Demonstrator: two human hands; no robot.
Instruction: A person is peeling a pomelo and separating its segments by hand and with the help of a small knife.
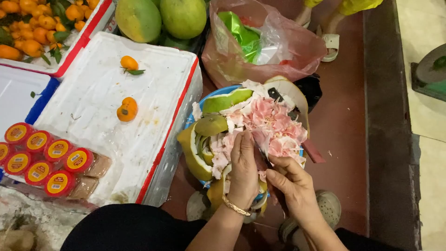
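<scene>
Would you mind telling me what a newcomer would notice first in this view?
Probably the blue basin at centre, heaped with pink pomelo scraps and thick green peel. The left hand and right hand work just below it. Two small oranges lie on the white foam box lid to the left.

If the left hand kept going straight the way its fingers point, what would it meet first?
Probably the pile of pink pomelo scraps in the blue basin; the left hand points up the picture into it, fingertips already at its edge. Depth is uncertain.
</scene>
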